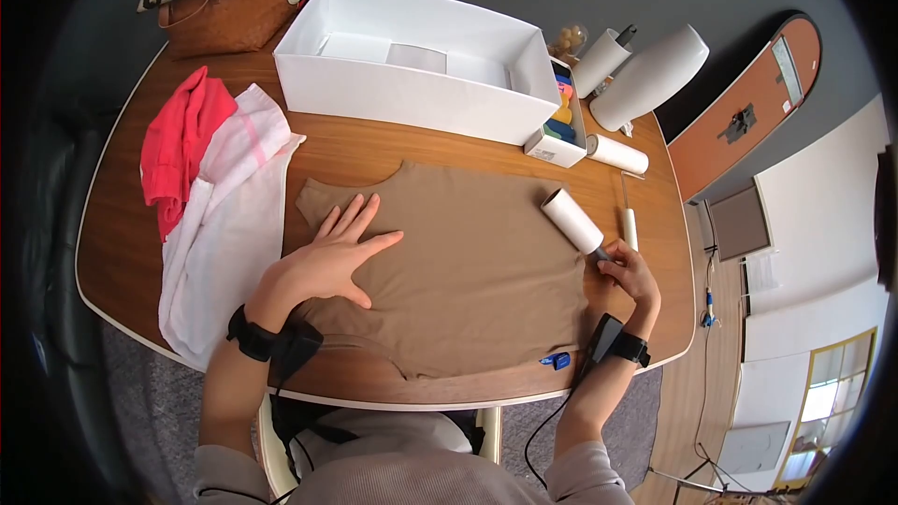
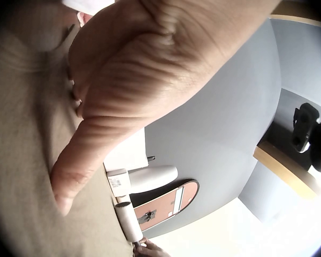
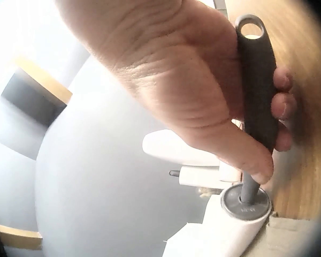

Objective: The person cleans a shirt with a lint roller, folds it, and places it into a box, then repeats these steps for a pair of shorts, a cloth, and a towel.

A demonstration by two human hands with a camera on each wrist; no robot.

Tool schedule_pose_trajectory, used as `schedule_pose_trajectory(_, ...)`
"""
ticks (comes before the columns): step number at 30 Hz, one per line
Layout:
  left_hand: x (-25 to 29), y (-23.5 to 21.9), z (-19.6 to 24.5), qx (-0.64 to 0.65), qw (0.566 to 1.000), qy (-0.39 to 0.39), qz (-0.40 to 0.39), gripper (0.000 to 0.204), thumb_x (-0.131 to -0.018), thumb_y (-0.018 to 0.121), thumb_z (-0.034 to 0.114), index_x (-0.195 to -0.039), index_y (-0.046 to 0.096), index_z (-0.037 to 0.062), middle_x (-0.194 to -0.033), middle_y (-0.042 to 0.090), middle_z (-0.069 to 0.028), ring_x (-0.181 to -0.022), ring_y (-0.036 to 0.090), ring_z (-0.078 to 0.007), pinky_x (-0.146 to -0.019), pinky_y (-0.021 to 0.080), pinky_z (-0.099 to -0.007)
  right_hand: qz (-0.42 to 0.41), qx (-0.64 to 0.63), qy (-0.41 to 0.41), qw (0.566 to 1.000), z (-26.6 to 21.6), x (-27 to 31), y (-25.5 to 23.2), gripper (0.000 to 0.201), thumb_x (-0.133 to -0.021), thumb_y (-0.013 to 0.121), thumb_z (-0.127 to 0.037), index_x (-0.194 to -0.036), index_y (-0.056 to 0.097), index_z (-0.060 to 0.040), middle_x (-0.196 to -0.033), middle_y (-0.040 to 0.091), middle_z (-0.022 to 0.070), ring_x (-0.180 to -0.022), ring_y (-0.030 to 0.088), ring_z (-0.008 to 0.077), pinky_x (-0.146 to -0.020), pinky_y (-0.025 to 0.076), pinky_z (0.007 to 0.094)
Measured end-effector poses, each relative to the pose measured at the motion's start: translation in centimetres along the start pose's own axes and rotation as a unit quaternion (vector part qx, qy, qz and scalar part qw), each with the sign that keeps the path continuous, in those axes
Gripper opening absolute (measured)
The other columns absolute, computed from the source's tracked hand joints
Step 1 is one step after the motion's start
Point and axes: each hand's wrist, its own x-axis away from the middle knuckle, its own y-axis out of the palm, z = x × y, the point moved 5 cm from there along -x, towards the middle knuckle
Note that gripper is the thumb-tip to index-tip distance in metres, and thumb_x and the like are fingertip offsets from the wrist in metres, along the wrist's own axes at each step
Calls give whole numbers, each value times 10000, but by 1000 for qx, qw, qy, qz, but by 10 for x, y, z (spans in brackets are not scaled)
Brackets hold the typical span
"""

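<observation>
Broadly, a wooden table [image 1: 112,262] fills most of the head view, and spread across its middle lies a brown sleeveless garment [image 1: 477,266], flat with a few soft creases. Beyond the garment's far edge stands a long white box [image 1: 412,105], open at the top. To the garment's left lie a white cloth [image 1: 220,252] and, farther up that side, a crumpled coral cloth [image 1: 187,140]. A tall white vase [image 1: 655,79] rises past the garment's far right corner.

The left forearm comes in from the near left, wrist bent, and the left hand [image 1: 332,252] rests palm down on the garment's left part. Its fingers are fanned wide, thumb set well apart; the left wrist view shows the thumb tip touching the fabric. The right forearm reaches up from the near right, so that the right hand [image 1: 629,271] is just outside the garment's right edge. Its fingers curl round a lint roller [image 1: 572,221], with the thumb laid along the dark handle [image 3: 258,91]. The roller slants over the garment's right edge; whether it touches the fabric I cannot tell. By the garment's near right corner sits a small blue object [image 1: 558,360].
</observation>
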Motion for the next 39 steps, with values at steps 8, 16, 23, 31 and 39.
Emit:
schedule_pose_trajectory(8, 1, -2, 1, 4, 1000, -4, 3, 928, -545, 780, 258, -1334, 299, 166, -1412, -32, -237, -1316, -25, -365, -1060, 90, -455, 33, -78, -58, 995, -2, 8, -9, 136, -752, 618, -13, -861, 550, -57, -717, 558, -12, -627, 500, 61, -538, 407, 204)
schedule_pose_trajectory(16, 1, 0, 0, 3, 1000, 3, 4, 934, -551, 778, 254, -1340, 285, 168, -1411, -33, -242, -1315, -27, -371, -1056, 86, -467, -118, -25, 65, 991, -4, 17, 20, 211, -727, 659, -19, -912, 567, -63, -762, 591, -5, -644, 525, 66, -543, 417, 195)
schedule_pose_trajectory(23, 0, 1, -2, 0, 1000, 5, 0, 956, -531, 786, 270, -1340, 285, 171, -1410, -42, -243, -1314, -35, -373, -1056, 82, -464, -16, -2, 25, 1000, 4, 6, 5, 163, -760, 635, -78, -890, 536, -75, -680, 545, -18, -570, 491, 67, -485, 377, 190)
schedule_pose_trajectory(31, 0, 3, -5, -1, 1000, 13, 4, 951, -541, 785, 290, -1340, 284, 168, -1410, -41, -245, -1314, -46, -370, -1058, 77, -462, 58, -33, -124, 990, -29, 16, 3, 132, -793, 568, -32, -916, 519, -24, -683, 541, 0, -642, 517, 86, -576, 413, 219)
schedule_pose_trajectory(39, -1, 5, -6, -2, 1000, 12, 1, 963, -534, 787, 299, -1343, 280, 170, -1410, -43, -245, -1314, -45, -370, -1059, 71, -458, -237, -54, -77, 967, -49, 51, 75, 187, -770, 631, -32, -940, 552, -32, -848, 569, -1, -822, 531, 88, -747, 434, 229)
